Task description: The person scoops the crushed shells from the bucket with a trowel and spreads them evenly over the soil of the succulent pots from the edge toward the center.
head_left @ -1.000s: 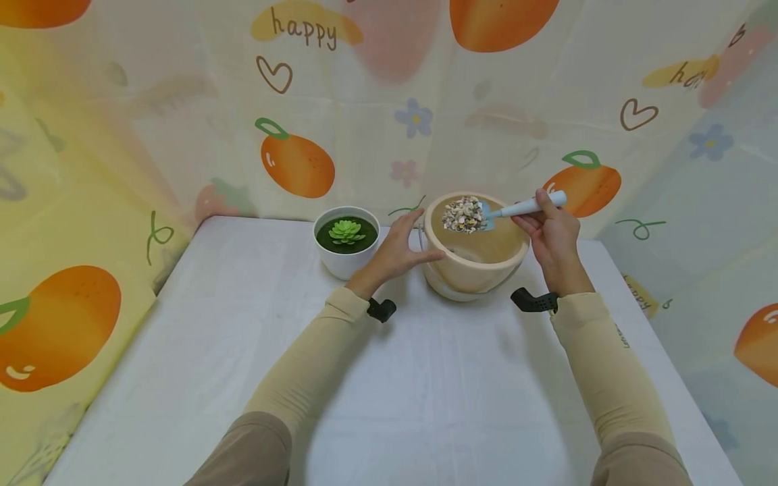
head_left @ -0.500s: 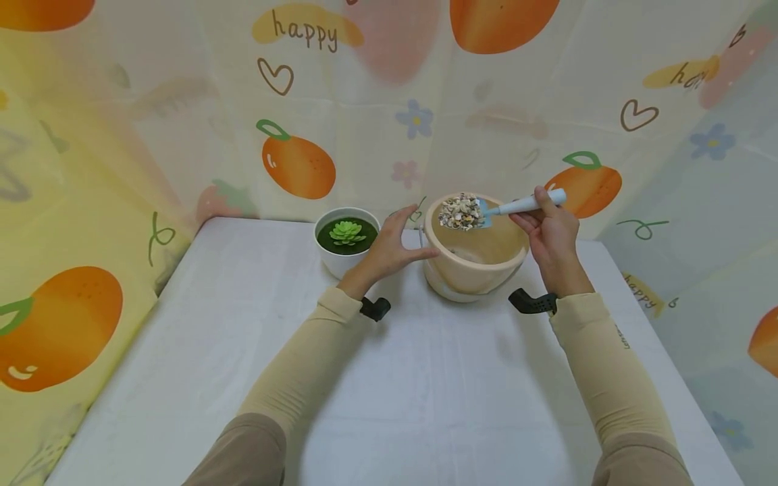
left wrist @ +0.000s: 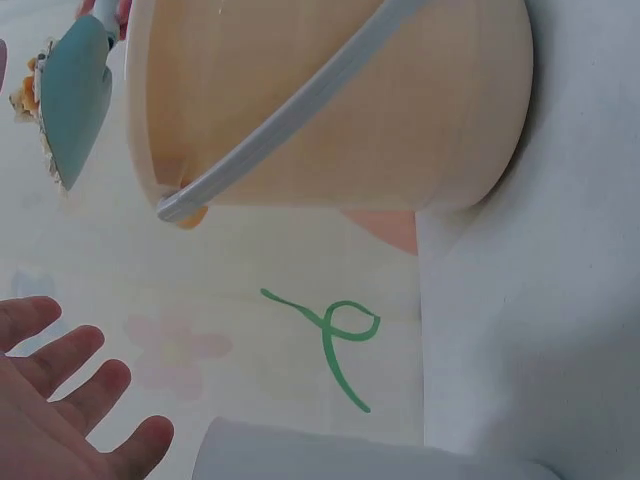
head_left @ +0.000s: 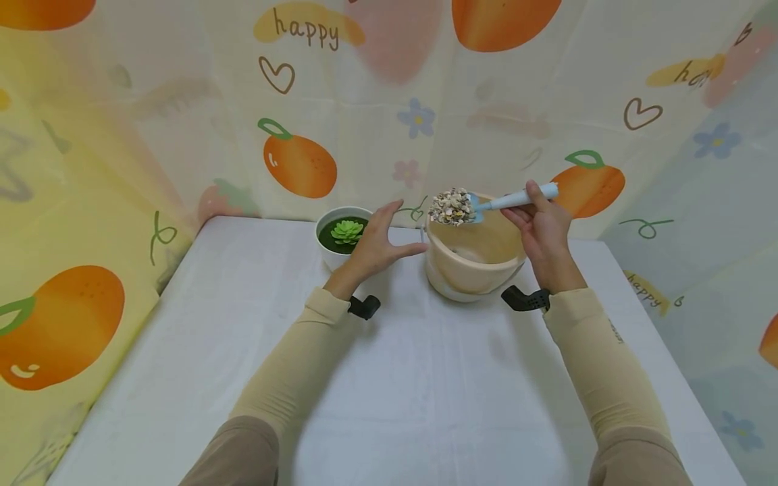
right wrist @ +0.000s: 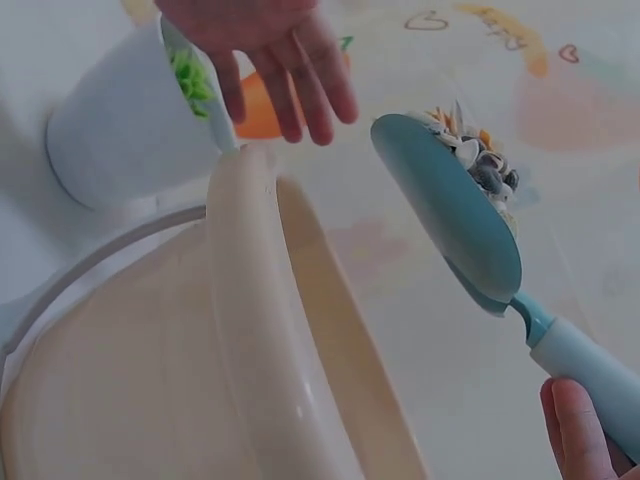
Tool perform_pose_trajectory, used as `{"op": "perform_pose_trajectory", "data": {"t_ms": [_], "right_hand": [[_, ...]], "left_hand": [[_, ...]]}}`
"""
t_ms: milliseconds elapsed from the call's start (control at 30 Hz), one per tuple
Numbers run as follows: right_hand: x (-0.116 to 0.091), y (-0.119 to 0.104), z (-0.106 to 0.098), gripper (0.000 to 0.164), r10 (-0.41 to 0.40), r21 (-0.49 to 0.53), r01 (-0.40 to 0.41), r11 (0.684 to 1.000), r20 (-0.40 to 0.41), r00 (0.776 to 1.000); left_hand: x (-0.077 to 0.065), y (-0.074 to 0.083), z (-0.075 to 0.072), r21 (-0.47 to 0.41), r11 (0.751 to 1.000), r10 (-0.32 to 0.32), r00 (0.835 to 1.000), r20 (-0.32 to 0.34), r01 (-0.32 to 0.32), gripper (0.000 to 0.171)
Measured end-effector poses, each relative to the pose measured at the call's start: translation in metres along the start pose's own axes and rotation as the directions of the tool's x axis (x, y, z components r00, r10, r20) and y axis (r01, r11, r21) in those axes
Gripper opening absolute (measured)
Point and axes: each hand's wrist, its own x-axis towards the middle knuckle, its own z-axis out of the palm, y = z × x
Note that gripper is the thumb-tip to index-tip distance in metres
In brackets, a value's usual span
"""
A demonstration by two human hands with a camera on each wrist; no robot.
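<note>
My right hand [head_left: 549, 233] grips the pale blue handle of a small shovel [right wrist: 450, 205]. Its blade is heaped with small seashells [head_left: 452, 206] and hangs level above the left rim of a beige bucket [head_left: 477, 270]. In the left wrist view the blade's teal underside [left wrist: 82, 95] shows beside the bucket's mouth. My left hand [head_left: 372, 251] is spread, fingers straight and holding nothing, between the bucket and a white pot [head_left: 334, 260]. A green succulent [head_left: 347, 232] sits in that pot, partly hidden by the left hand in the head view.
The bucket's grey handle [left wrist: 290, 115] hangs down along its side. Both containers stand near the back edge of a table with a white cloth [head_left: 389, 391]. Behind them rises a fruit-printed cloth backdrop [head_left: 365, 121].
The shovel with its shells has moved left and slightly up, from over the bucket's inside to its left rim. My left hand has drawn away leftward from the bucket, toward the pot.
</note>
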Motion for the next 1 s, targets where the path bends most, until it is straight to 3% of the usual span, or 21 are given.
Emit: {"op": "perform_pose_trajectory", "data": {"t_ms": [200, 533, 1000], "right_hand": [[0.0, 0.005, 0.005, 0.017, -0.002, -0.018, 0.002, 1.0, 0.003, 1.0], [0.001, 0.014, 0.016, 0.021, -0.013, -0.058, 0.011, 0.998, -0.027, 1.0], [0.001, 0.033, 0.033, 0.021, 0.006, -0.06, -0.006, 0.998, 0.0, 1.0]], "left_hand": [[-0.005, -0.005, -0.009, 0.015, 1.0, -0.028, 1.0, -0.001, 0.028, 0.101], [-0.012, -0.015, -0.027, 0.02, 1.0, -0.004, 1.0, -0.028, 0.005, 0.105], [-0.018, -0.025, -0.046, 0.035, 0.999, -0.035, 0.997, -0.072, 0.038, 0.103]]}}
